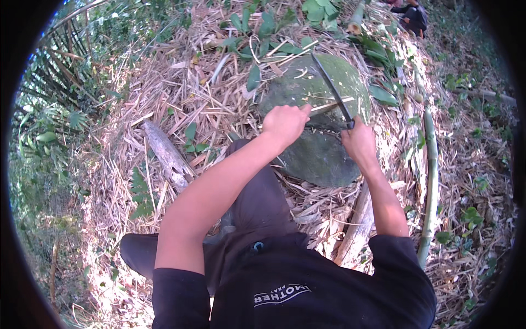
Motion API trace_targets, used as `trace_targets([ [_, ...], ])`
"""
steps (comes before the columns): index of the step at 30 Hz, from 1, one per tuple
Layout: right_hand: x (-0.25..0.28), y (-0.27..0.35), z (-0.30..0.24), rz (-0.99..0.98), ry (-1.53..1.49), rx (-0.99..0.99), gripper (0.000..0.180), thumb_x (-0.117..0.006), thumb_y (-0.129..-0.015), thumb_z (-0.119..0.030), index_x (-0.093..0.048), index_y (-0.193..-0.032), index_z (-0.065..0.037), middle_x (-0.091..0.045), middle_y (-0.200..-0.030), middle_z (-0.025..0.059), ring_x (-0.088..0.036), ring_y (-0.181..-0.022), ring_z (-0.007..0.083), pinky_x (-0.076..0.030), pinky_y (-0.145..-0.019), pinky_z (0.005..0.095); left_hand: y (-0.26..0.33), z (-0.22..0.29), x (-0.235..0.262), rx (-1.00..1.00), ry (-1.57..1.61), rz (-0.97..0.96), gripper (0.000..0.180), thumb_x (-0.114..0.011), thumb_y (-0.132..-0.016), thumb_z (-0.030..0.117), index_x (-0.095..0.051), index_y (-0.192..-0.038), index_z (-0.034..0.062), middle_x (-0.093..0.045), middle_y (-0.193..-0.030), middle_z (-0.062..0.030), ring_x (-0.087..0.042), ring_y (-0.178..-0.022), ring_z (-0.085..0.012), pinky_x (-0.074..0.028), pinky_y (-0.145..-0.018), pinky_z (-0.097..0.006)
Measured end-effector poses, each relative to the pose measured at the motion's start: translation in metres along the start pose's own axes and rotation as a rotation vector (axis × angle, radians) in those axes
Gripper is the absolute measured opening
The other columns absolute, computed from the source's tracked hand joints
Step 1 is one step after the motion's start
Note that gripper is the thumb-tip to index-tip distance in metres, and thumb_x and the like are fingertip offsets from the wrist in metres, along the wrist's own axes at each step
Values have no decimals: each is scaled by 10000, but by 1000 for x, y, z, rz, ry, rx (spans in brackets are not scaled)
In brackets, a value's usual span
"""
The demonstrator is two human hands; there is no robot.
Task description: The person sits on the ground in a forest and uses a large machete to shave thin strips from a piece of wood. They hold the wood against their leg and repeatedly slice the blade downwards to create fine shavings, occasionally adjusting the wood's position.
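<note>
In my right hand (359, 141) is the handle of a long dark-bladed knife (331, 83). The blade points away and slightly left, over a mossy green rock (293, 88). My left hand (285, 125) is closed around one end of a thin pale strip (330, 105), perhaps split bamboo or wood. That strip extends right to the blade, near the handle, and crosses it in this view; whether they touch I cannot tell. Small pale chips and slivers lie on the rock around the blade. My left fingers are partly hidden by the back of the hand.
Dry leaves and bamboo litter cover the ground. A weathered log piece (167, 153) lies to the left, another log (357, 227) near my right side. A long green bamboo pole (430, 175) runs along the right. Another person (413, 16) is at the far right.
</note>
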State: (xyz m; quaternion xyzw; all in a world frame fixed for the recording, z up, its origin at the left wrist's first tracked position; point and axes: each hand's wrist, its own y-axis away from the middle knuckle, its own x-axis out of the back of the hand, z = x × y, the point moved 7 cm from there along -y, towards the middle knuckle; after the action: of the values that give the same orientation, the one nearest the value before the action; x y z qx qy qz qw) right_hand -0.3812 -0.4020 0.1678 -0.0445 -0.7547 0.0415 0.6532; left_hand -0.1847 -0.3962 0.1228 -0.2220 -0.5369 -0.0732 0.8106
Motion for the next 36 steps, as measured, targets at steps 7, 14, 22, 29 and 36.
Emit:
trace_targets([
  [7,-33,-9,54,-470,-1281,-352,161,-644,-842,-100,-601,-927,29,-623,-702,77,-610,-568,127,-511,-486,294,-5,-13,-1,-26,56,-14,297,-513,-997,349,-542,-1111,76,-696,-752,-166,-702,-747,-377,-556,-645,-491],
  [14,83,18,0,286,-573,-39,161,-655,-820,-85,-630,-948,8,-642,-708,67,-582,-553,115,-483,-511,289,1,-14,-1,4,48,-28,291,-511,-1000,343,-538,-1098,70,-691,-738,-177,-698,-733,-386,-555,-625,-502],
  [22,7,-8,5,51,-151,-25,296,-656,-799,-137,-617,-1017,60,-685,-800,250,-695,-755,375,-547,-724,441,0,-7,3,29,56,-31,277,-512,-1001,333,-535,-1079,68,-690,-742,-180,-698,-740,-388,-553,-623,-500],
  [29,-6,-16,2,-141,-201,-9,292,-662,-791,-141,-599,-986,67,-670,-781,251,-688,-729,378,-555,-699,441,2,-19,4,6,43,-39,283,-504,-1003,332,-530,-1086,63,-694,-760,-189,-696,-746,-394,-554,-650,-510],
  [36,11,-9,17,-140,-507,-112,209,-634,-832,-80,-615,-985,61,-637,-662,98,-628,-537,158,-500,-498,318,5,-26,-1,34,87,-27,300,-506,-1002,355,-530,-1070,64,-692,-756,-193,-695,-750,-397,-550,-645,-518],
])
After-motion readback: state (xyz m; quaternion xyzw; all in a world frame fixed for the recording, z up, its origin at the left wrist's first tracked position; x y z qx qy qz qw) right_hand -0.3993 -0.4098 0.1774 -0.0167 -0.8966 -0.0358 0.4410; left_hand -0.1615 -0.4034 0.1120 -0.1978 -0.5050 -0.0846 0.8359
